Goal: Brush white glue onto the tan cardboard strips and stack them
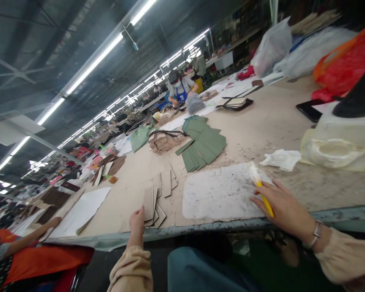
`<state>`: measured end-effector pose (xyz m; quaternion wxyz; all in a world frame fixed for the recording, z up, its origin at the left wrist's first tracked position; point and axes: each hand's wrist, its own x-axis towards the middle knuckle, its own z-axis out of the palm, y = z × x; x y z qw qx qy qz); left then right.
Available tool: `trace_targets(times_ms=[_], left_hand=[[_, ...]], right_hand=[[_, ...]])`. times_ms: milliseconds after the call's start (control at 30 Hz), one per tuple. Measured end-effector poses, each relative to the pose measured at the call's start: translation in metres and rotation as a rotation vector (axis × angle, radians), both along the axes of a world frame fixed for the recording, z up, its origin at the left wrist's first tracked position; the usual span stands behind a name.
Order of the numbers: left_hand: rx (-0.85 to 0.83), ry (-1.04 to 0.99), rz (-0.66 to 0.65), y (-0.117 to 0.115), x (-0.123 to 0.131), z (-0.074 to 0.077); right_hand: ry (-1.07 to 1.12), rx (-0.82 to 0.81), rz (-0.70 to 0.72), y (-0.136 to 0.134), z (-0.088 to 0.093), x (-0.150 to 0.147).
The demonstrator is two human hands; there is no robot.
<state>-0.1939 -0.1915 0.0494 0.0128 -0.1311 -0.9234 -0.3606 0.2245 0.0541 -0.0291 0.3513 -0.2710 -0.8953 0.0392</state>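
My left hand (137,220) is at the table's front edge, its fingers closed on a small beige rectangular piece (148,202). Several similar pieces (166,183) lie loosely overlapped beside and behind it. In my right hand (284,205) is a brush (264,197) with a yellow handle and whitish bristles. The bristles touch or hover just over the right part of a stained white board (217,192); which of the two I cannot tell. Beyond the board, green flat pieces (205,146) are fanned out, next to a tied bundle of brown pieces (164,142).
At the right are a crumpled white tissue (282,159), a whitish plastic container (337,142), a dark phone (308,109) and a red plastic bag (349,65). A white sheet (82,211) lies leftward, near a co-worker's hand (52,223). Another person (182,89) works across the table.
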Motion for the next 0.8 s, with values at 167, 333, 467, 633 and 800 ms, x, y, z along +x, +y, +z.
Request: trace_targets(times_ms=[167, 333, 467, 633, 800], left_hand=[[-0.169, 0.131, -0.141, 0.039, 0.014, -0.013], [-0.290, 0.157, -0.475, 0.134, 0.049, -0.033], [-0.366, 0.131, -0.541, 0.208, 0.065, -0.042], [-0.482, 0.159, -0.524, 0.257, 0.067, -0.044], [-0.577, 0.201, -0.549, 0.271, 0.061, -0.044]], right_hand=[[-0.033, -0.028, 0.003, 0.001, -0.001, -0.004], [-0.038, -0.035, 0.016, 0.000, 0.000, -0.008], [-0.051, -0.057, 0.009, 0.001, 0.002, -0.008], [-0.057, -0.097, 0.004, 0.004, 0.007, -0.006], [-0.044, -0.110, 0.005, 0.005, 0.013, -0.003]])
